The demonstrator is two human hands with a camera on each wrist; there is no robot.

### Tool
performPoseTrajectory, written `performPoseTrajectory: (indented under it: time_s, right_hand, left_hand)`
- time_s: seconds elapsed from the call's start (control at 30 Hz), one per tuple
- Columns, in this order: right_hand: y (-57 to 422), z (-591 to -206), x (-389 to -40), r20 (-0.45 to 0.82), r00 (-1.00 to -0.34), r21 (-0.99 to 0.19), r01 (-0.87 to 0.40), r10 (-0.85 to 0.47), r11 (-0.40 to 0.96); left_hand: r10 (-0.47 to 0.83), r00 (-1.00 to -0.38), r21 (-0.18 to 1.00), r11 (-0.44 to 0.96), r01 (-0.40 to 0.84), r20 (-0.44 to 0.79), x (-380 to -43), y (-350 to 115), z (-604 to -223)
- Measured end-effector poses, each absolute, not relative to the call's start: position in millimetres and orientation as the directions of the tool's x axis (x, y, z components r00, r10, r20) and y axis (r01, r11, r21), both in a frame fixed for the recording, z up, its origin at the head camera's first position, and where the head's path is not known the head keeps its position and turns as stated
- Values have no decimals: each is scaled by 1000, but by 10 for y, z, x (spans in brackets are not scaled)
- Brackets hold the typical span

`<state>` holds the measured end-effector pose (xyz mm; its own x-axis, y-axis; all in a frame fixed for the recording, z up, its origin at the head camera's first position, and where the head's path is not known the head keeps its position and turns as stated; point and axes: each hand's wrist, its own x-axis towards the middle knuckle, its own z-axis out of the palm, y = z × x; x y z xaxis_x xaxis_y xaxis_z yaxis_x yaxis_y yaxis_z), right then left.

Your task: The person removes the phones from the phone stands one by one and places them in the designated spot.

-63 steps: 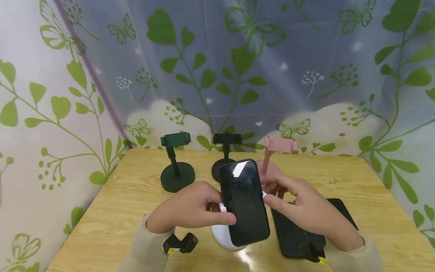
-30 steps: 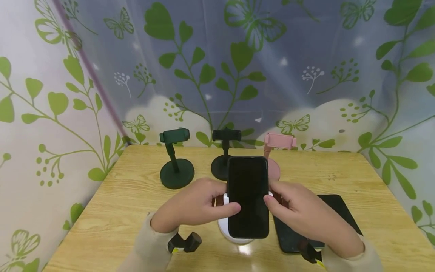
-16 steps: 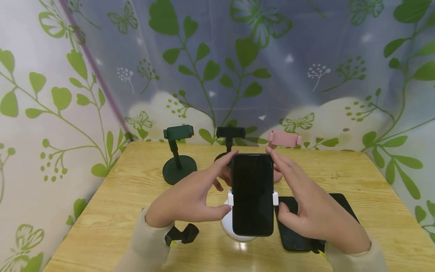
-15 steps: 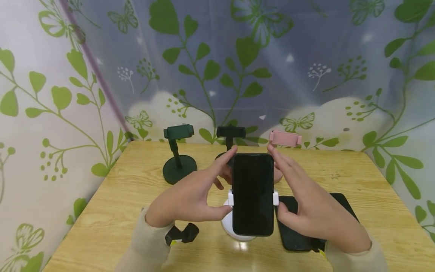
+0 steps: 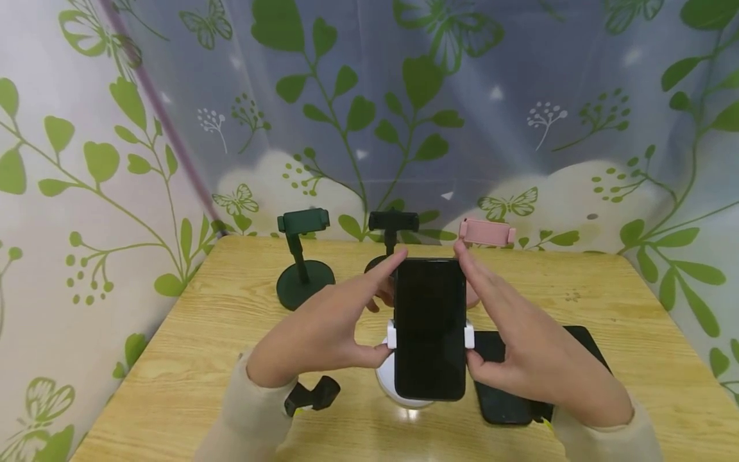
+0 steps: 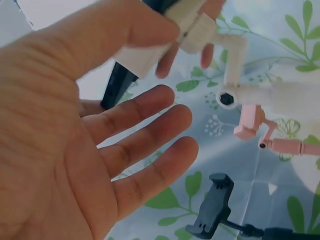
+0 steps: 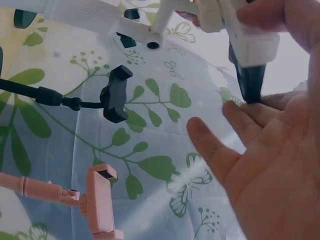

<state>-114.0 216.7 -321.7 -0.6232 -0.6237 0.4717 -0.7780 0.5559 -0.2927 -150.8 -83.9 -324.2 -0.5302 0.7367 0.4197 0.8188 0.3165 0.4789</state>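
Note:
A black phone [image 5: 430,327] with a dark screen stands upright in the white clamp [image 5: 392,335] of a phone stand, whose round white base [image 5: 388,382] shows behind it. At the phone's left side is my left hand [image 5: 323,333], its thumb against the clamp and its index finger reaching the phone's top corner. My right hand [image 5: 522,350] mirrors it on the other side. Both wrist views show the thumbs on the white clamp and the other fingers [image 6: 155,135] stretched out, loosely spread. Part of the stand is hidden behind the phone.
Along the back of the wooden table [image 5: 219,333] stand a green phone stand [image 5: 306,292], a black one [image 5: 394,222] and a pink one [image 5: 487,232]. Dark flat devices [image 5: 502,404] lie by the right forearm, partly covered. A patterned cloth [image 5: 369,128] hangs behind.
The phone has gone from tilted to straight upright. My fingers have shifted from beside the clamp to reach up along the phone's edges, and both clamp arms now show.

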Motion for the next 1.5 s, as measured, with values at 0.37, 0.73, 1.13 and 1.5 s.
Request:
performPoseTrajectory:
  time_s: [0.37,0.73,1.13,1.5]
  right_hand:
    - [2274,-3182,-1107,513,-597,-280,-796,-617,537]
    - [2235,-3166,-1099,532,-581,-299,-809,-616,506]
    - [1742,-2950,-806,612,-714,-228,-571,-340,789]
    - [1323,-2749,-967,476,-701,117,-548,-531,828]
  left_hand:
    - [735,-444,326,312,892,513,-1479,-846,-3236]
    - [720,-593,583,323,746,360,-1483,-854,-3222]
    - [721,-669,791,297,535,182,-1574,-826,-3306]
    - [800,-587,918,129,376,128,-1720,-755,-3442]
